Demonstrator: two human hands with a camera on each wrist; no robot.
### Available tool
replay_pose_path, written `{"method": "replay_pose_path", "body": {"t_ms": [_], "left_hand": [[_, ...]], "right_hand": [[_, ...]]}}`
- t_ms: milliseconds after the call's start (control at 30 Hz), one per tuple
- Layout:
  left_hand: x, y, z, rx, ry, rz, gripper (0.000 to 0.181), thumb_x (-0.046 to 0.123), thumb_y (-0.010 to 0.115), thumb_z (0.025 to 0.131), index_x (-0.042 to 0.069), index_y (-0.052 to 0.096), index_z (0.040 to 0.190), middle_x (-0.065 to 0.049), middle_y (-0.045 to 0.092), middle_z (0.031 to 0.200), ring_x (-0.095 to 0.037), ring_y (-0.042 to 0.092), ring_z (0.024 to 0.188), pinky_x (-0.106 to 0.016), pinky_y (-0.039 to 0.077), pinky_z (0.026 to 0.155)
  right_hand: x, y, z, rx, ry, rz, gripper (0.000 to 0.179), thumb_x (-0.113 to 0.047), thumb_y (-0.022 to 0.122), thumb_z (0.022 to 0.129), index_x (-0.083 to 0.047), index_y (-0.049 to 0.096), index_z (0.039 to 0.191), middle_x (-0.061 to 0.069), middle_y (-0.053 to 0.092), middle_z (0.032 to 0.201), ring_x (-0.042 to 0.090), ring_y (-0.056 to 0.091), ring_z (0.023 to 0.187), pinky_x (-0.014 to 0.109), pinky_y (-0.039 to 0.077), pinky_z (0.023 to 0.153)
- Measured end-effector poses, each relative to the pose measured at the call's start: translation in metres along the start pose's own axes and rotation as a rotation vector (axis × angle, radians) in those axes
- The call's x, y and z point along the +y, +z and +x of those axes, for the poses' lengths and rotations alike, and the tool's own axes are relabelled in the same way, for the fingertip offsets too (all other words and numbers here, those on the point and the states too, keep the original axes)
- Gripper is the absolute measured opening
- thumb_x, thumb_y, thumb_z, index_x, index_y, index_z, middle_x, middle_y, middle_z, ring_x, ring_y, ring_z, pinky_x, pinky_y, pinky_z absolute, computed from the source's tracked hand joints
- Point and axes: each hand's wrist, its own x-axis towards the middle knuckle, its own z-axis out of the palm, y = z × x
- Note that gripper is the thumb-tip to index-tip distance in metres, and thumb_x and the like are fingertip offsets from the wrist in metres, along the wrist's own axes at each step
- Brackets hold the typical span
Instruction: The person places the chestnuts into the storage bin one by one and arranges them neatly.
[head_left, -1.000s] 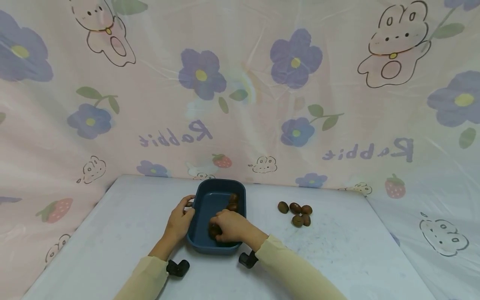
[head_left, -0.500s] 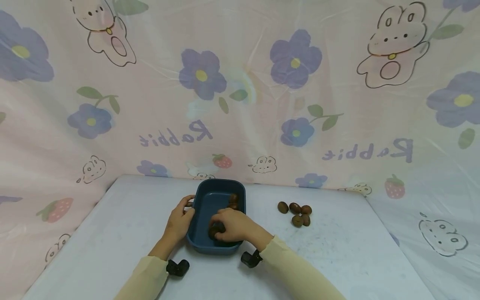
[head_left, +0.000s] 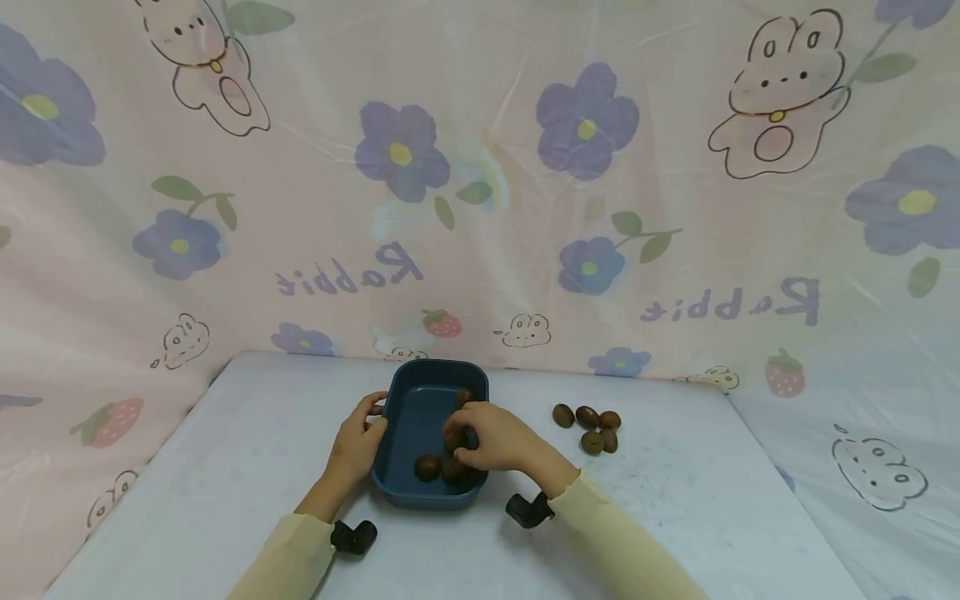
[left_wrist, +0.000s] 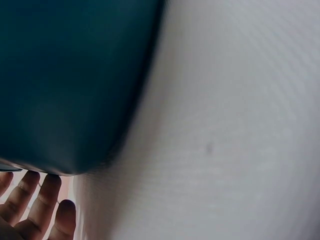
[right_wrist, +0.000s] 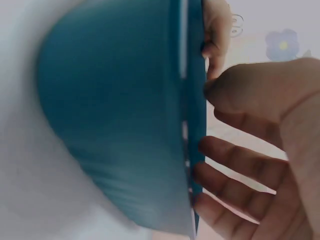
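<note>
In the head view, a dark blue rectangular box (head_left: 430, 502) with rounded corners stands mid-table. My left hand (head_left: 357, 442) rests against its left wall. The left wrist view has those fingers (left_wrist: 44, 205) fairly straight and spread, tips at the box's edge. My right hand (head_left: 495, 437) reaches over the right rim, with thumb and forefinger bent around a chestnut (head_left: 453, 442) inside. Two chestnuts lie below it, one further left (head_left: 427, 467); another (head_left: 465, 395) sits near the back. In the right wrist view, the fingers (right_wrist: 245, 162) look spread, their tips hidden behind the rim.
Several brown chestnuts (head_left: 587, 417) lie grouped on the white table (head_left: 660, 475) to the right of the box. A printed curtain (head_left: 480, 208) with flowers and rabbits hangs behind the table. A black wrist camera (head_left: 528, 510) sits on the right wrist, near the box's front corner.
My right hand has shifted back and to the right inside the box, uncovering chestnuts near its front. My left hand stays at the box's left side.
</note>
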Motion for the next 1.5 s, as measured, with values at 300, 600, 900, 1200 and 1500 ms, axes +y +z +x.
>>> {"method": "replay_pose_path", "body": {"t_ms": [300, 600, 900, 1200, 1500], "left_hand": [[0.001, 0.000, 0.000, 0.005, -0.008, -0.006, 0.046, 0.018, 0.044, 0.093, 0.020, 0.048, 0.138, -0.010, 0.060, 0.125, -0.019, 0.061, 0.089, -0.031, 0.045, 0.074], [0.001, 0.001, -0.001, 0.006, -0.014, -0.005, 0.046, 0.017, 0.045, 0.092, 0.020, 0.048, 0.138, -0.011, 0.060, 0.126, -0.020, 0.062, 0.090, -0.031, 0.045, 0.074], [0.000, 0.001, -0.001, 0.009, 0.000, 0.001, 0.046, 0.017, 0.044, 0.093, 0.019, 0.048, 0.138, -0.012, 0.060, 0.126, -0.020, 0.062, 0.090, -0.032, 0.045, 0.074], [-0.001, 0.001, -0.001, 0.018, -0.002, 0.003, 0.045, 0.018, 0.044, 0.093, 0.021, 0.048, 0.138, -0.010, 0.061, 0.125, -0.020, 0.061, 0.088, -0.032, 0.045, 0.074], [0.000, 0.001, 0.000, 0.011, 0.006, -0.004, 0.044, 0.017, 0.043, 0.094, 0.020, 0.048, 0.138, -0.011, 0.061, 0.125, -0.019, 0.061, 0.088, -0.031, 0.044, 0.074]], "right_hand": [[0.007, -0.021, -0.014, 0.018, 0.071, 0.047, 0.030, -0.018, 0.068, 0.084, -0.011, 0.067, 0.114, 0.006, 0.066, 0.109, 0.020, 0.059, 0.093, 0.031, 0.048, 0.080], [0.019, -0.031, -0.028, 0.059, 0.096, 0.016, 0.029, -0.017, 0.069, 0.083, -0.012, 0.066, 0.112, 0.006, 0.067, 0.105, 0.020, 0.061, 0.095, 0.036, 0.051, 0.083], [0.030, -0.044, -0.044, 0.093, 0.148, -0.033, 0.028, -0.018, 0.070, 0.082, -0.016, 0.067, 0.110, -0.002, 0.066, 0.104, 0.018, 0.061, 0.092, 0.035, 0.051, 0.080], [0.049, -0.053, -0.066, 0.103, 0.195, -0.089, 0.028, -0.017, 0.071, 0.082, -0.015, 0.066, 0.109, -0.003, 0.065, 0.101, 0.017, 0.061, 0.089, 0.033, 0.050, 0.077], [0.071, -0.058, -0.091, 0.138, 0.265, -0.055, 0.022, -0.015, 0.072, 0.080, -0.015, 0.068, 0.102, -0.004, 0.063, 0.085, 0.008, 0.053, 0.078, 0.032, 0.047, 0.074]]}}
